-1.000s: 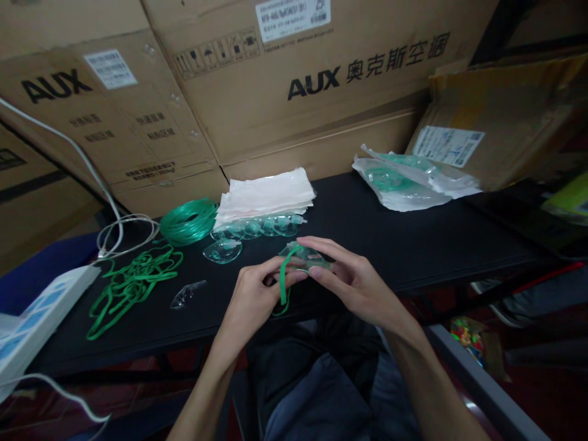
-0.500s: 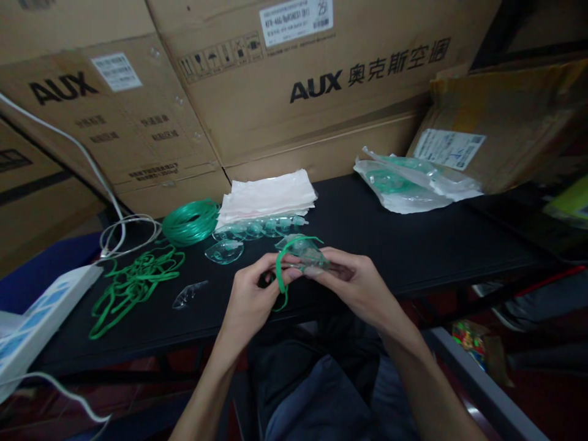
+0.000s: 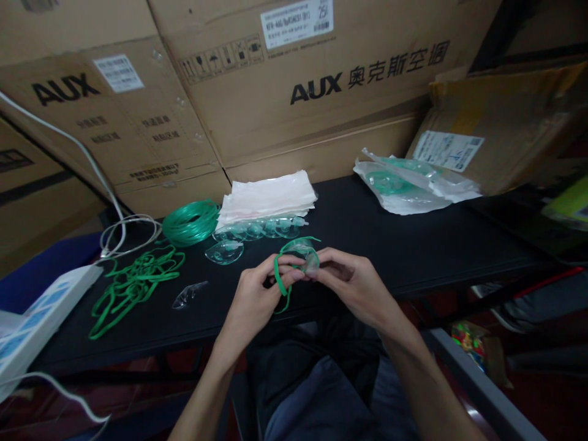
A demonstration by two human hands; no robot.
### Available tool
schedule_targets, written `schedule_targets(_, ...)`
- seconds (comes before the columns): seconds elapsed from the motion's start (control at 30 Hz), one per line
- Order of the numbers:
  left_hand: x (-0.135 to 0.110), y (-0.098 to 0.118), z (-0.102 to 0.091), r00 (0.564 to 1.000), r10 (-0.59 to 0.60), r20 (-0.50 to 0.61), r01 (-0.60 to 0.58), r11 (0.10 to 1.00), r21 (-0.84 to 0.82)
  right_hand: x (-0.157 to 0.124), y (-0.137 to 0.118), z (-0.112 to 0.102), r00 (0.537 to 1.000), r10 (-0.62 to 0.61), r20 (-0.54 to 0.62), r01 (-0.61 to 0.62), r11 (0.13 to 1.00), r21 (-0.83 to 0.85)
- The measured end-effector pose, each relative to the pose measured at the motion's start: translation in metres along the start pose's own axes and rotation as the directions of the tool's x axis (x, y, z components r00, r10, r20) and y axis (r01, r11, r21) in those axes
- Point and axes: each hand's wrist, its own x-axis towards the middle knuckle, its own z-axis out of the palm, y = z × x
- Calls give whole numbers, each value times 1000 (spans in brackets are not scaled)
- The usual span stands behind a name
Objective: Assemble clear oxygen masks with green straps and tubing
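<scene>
Between my hands, above the table's front edge, is a clear green oxygen mask [image 3: 309, 252] with a green elastic strap [image 3: 278, 275] looped at its left side. My left hand [image 3: 261, 288] is closed on the mask's left side, the strap passing over its fingers. My right hand [image 3: 351, 278] pinches the mask's right edge; its fingertips are partly hidden. Just beyond, a single clear mask [image 3: 224, 252] lies on the table, and a row of nested masks [image 3: 261, 229] sits behind it.
Loose green straps [image 3: 138, 278], a coil of green tubing [image 3: 190, 222] and a power strip [image 3: 50, 306] lie to the left. White pouches [image 3: 271, 193] are stacked at the back. A bag of masks [image 3: 408, 184] rests at right, before a cardboard box [image 3: 496, 128]. A small clear plastic piece [image 3: 189, 295] lies nearby.
The mask has turned and shifted slightly in my hands, so its rounded edge now shows. My right fingers have drawn in to a pinch at its edge.
</scene>
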Motion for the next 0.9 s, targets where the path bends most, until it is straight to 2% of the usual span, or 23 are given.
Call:
schedule_targets(0.1, 0, 0, -1, 999, -12, 34, 11, 999, 34, 0, -1, 0, 1000, -6, -11, 6, 1000, 5)
schedule_targets(0.17, 1, -3, -1, 1000, -19, 7, 19, 998, 66, 0, -1, 0, 997, -27, -67, 26, 999, -22)
schedule_targets(0.27, 1, -8, -1, 981, -25, -194, 42, 996, 84, 0, 2, 2, 985, -75, -154, 59, 993, -105)
schedule_targets(0.33, 0, -8, -4, 924, 9, -381, 29, 995, 95, 0, 3, 4, 978, -105, -179, 76, 984, -162)
schedule_targets(0.4, -3, -5, -8, 866, 114, -488, -31, 984, 175, -1, 4, 5, 974, -131, -184, 93, 975, -203)
schedule_targets(0.43, -4, -3, -10, 858, 191, -478, -79, 967, 244, -1, 4, 5, 974, -139, -179, 99, 971, -215)
schedule_targets(0.47, -6, 1, -12, 867, 266, -422, -134, 939, 316, -1, 3, 6, 975, -144, -170, 105, 970, -221)
schedule_targets(0.53, -7, 8, -12, 908, 350, -228, -237, 880, 411, -2, 2, 6, 978, -152, -143, 117, 967, -227)
schedule_targets(0.6, -6, 12, -8, 942, 332, -47, -284, 864, 417, -3, 1, 5, 980, -167, -107, 136, 959, -250)
schedule_targets(0.67, -3, 13, -2, 960, 272, 59, -273, 880, 388, -3, 1, 5, 981, -183, -67, 157, 945, -288)
schedule_targets(0.77, 2, 10, 5, 968, 217, 122, -247, 907, 342, -3, 2, 5, 981, -191, -25, 174, 934, -313)
schedule_targets(0.9, 5, 7, 4, 969, 226, 105, -247, 922, 297, -4, 4, 4, 981, -193, -33, 172, 932, -319)
